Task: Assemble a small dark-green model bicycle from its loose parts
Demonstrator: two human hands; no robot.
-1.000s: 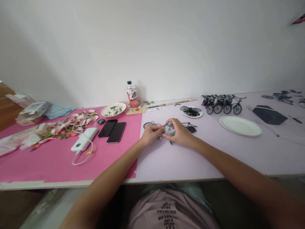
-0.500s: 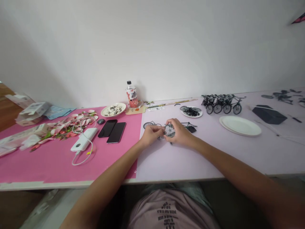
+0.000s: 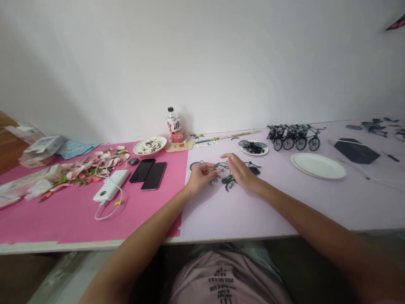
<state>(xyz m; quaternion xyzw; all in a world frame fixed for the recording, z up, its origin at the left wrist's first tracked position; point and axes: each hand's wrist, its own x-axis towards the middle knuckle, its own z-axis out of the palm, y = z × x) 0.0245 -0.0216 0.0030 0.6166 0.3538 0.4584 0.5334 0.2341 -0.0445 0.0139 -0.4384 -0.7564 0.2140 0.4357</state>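
My left hand (image 3: 201,177) pinches the edge of a small spoked wheel (image 3: 222,170), which is held up above the pale tabletop. Just right of the wheel, my right hand (image 3: 242,172) has its fingers apart, with the index finger raised and nothing gripped. Small dark bicycle parts (image 3: 228,181) show below and between the hands. Another wheel (image 3: 195,164) lies behind my left hand, partly hidden. Behind my right hand lies a dark frame piece (image 3: 254,169), also partly covered.
Dark parts fill a small plate (image 3: 253,147). Assembled toy bicycles (image 3: 294,137) stand by the wall, with stacked white plates (image 3: 319,166) and a dark block (image 3: 357,150) to the right. Leftward are phones (image 3: 154,176), a power bank (image 3: 110,185), petals and a bottle (image 3: 175,126).
My right hand has let go of the wheel and opened, shifting slightly right. The wheel now sits a little higher, in my left hand alone.
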